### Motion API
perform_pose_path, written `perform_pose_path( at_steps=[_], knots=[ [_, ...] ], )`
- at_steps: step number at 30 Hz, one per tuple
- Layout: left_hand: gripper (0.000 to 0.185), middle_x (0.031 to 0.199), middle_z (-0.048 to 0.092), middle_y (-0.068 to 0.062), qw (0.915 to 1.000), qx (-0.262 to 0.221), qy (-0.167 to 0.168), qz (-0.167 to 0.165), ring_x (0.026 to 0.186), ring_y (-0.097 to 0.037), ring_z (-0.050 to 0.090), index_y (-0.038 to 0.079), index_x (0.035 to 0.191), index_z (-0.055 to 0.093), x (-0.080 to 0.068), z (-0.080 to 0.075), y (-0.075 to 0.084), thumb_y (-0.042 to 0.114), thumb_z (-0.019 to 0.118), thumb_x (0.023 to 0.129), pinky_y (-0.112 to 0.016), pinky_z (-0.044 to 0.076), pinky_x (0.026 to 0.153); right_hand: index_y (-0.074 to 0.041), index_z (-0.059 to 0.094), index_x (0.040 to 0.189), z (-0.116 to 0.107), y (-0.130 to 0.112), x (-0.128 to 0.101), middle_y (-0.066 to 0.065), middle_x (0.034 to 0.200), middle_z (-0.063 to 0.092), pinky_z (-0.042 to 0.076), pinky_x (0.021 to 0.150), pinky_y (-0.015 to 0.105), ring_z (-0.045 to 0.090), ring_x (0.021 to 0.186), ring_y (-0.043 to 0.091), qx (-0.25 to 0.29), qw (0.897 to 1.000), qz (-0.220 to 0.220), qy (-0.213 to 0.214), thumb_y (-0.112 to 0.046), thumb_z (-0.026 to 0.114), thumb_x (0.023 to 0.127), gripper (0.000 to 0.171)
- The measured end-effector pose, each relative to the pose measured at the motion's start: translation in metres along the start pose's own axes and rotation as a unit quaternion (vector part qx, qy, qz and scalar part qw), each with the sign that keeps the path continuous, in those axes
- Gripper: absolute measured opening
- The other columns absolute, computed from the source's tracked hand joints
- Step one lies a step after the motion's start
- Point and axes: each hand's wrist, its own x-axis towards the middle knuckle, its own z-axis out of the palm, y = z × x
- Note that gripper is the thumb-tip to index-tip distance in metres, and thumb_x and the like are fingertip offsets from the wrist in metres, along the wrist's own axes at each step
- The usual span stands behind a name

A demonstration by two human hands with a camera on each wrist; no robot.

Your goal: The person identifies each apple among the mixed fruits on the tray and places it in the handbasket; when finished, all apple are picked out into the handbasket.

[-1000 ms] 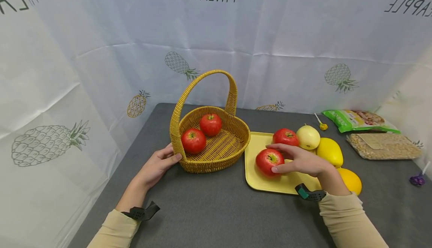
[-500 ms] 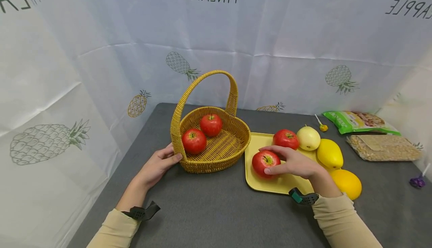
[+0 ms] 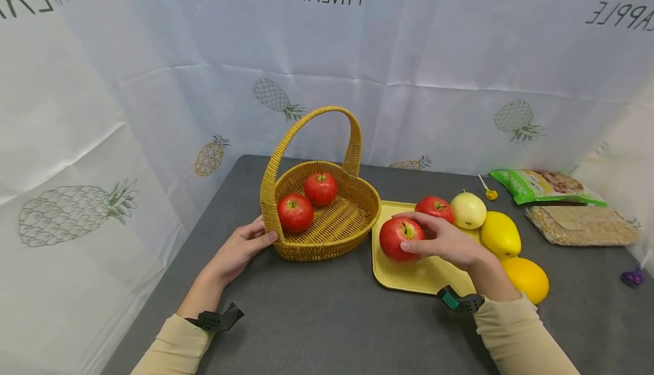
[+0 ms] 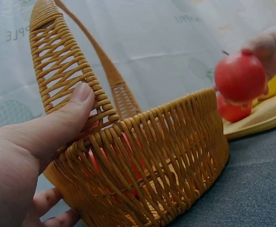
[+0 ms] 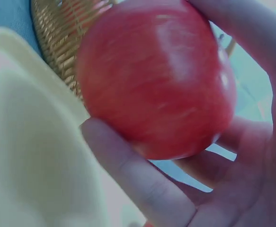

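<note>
My right hand (image 3: 449, 243) grips a red apple (image 3: 397, 239), thumb on its near side and fingers over its far side. In the left wrist view this apple (image 4: 240, 77) is up above the yellow tray (image 3: 395, 280). A wicker basket (image 3: 327, 250) with a tall arched handle stands left of the tray, two red apples (image 3: 295, 214) inside it. My left hand (image 3: 240, 253) holds the basket at its left side; the thumb lies on the base of the handle (image 4: 64, 61), and other fingers are around the outer wall.
On the tray's far side sit another red apple (image 3: 435, 209) and a pale green pear-like fruit (image 3: 468, 210). A yellow mango (image 3: 501, 234) and an orange-yellow fruit (image 3: 526, 279) lie at its right. Farther right are a green packet (image 3: 546, 185), a bag of grains (image 3: 582, 224) and two lollipops (image 3: 491, 194).
My right hand has moved left with the red apple and raised it from the tray. The left hand stays at the basket.
</note>
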Motion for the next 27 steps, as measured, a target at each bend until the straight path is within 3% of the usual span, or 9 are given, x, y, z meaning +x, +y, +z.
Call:
perform_pose_path(
  at_steps=[5, 10, 15, 20, 27],
  knots=[
    [0.045, 0.167, 0.024, -0.01, 1.0, -0.004, 0.003, 0.003, 0.155, -0.029, 0.01, -0.003, 0.143, 0.057, 0.001, 0.004, -0.001, 0.014, 0.066, 0.102, -0.019, 0.038, 0.106, -0.016, 0.048, 0.152, 0.004, -0.014, -0.007, 0.021, 0.137, 0.055, 0.056, 0.09, 0.046, 0.057, 0.119, 0.038, 0.013, 1.0, -0.027, 0.003, -0.02, 0.073, 0.096, 0.061],
    [0.044, 0.167, 0.025, -0.008, 1.0, -0.001, -0.001, 0.0, 0.155, -0.029, 0.012, 0.0, 0.142, 0.06, 0.003, 0.007, 0.0, 0.017, 0.067, 0.101, -0.02, 0.037, 0.106, -0.009, 0.045, 0.153, 0.009, -0.024, -0.01, 0.022, 0.134, 0.057, 0.058, 0.087, 0.047, 0.064, 0.112, 0.036, 0.06, 0.997, -0.029, 0.031, -0.017, 0.071, 0.098, 0.061],
    [0.045, 0.167, 0.024, -0.008, 1.0, 0.0, -0.002, -0.002, 0.155, -0.03, 0.012, 0.0, 0.143, 0.059, 0.002, 0.005, -0.001, 0.016, 0.066, 0.102, -0.02, 0.038, 0.106, -0.005, 0.044, 0.152, 0.014, -0.031, -0.004, 0.022, 0.133, 0.058, 0.058, 0.087, 0.045, 0.067, 0.11, 0.032, 0.1, 0.993, -0.036, 0.053, -0.016, 0.067, 0.101, 0.057],
    [0.044, 0.167, 0.024, -0.009, 1.0, 0.001, -0.002, 0.001, 0.155, -0.03, 0.011, -0.001, 0.143, 0.059, 0.0, 0.002, -0.002, 0.016, 0.066, 0.102, -0.02, 0.039, 0.106, -0.001, 0.042, 0.152, 0.018, -0.041, 0.006, 0.021, 0.134, 0.055, 0.058, 0.087, 0.046, 0.066, 0.111, 0.03, 0.119, 0.991, -0.032, 0.049, -0.018, 0.066, 0.102, 0.057],
    [0.043, 0.167, 0.025, -0.008, 0.9999, 0.01, 0.006, -0.003, 0.155, -0.03, 0.012, 0.001, 0.142, 0.06, -0.002, 0.0, -0.001, 0.016, 0.066, 0.102, -0.02, 0.038, 0.106, 0.0, 0.043, 0.149, 0.022, -0.058, 0.022, 0.02, 0.133, 0.056, 0.056, 0.091, 0.039, 0.064, 0.111, 0.029, 0.093, 0.995, -0.018, 0.028, -0.023, 0.069, 0.1, 0.06]
  ],
)
